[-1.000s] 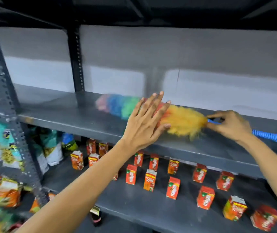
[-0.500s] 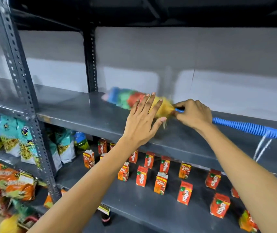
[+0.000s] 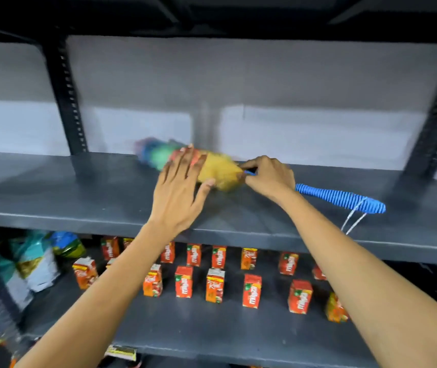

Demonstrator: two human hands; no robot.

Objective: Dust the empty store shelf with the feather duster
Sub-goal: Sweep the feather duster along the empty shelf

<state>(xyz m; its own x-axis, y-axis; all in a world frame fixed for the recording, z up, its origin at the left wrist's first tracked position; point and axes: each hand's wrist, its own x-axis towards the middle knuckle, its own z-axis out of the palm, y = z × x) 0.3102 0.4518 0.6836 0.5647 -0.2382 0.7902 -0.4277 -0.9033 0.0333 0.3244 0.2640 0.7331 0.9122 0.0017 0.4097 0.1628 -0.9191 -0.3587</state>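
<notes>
A feather duster with a rainbow head (image 3: 220, 170) and a blue ribbed handle (image 3: 342, 198) lies along the dark grey empty shelf (image 3: 79, 192). My right hand (image 3: 267, 176) is shut on the thin blue stem just behind the yellow feathers. My left hand (image 3: 178, 189) hovers flat with fingers spread, over the orange and yellow part of the head, and hides part of it. The head is blurred. A white loop cord (image 3: 352, 220) hangs from the handle's end over the shelf's front edge.
Black perforated uprights stand at the back left (image 3: 66, 96) and at the right (image 3: 435, 123). On the shelf below stand several red juice cartons (image 3: 214, 285); snack bags (image 3: 31, 261) fill its left end. A grey wall closes the back.
The view has swung right, so the right upright now shows. The duster's head has bunched shorter as my right hand stayed close behind it. My left hand stays spread over the feathers.
</notes>
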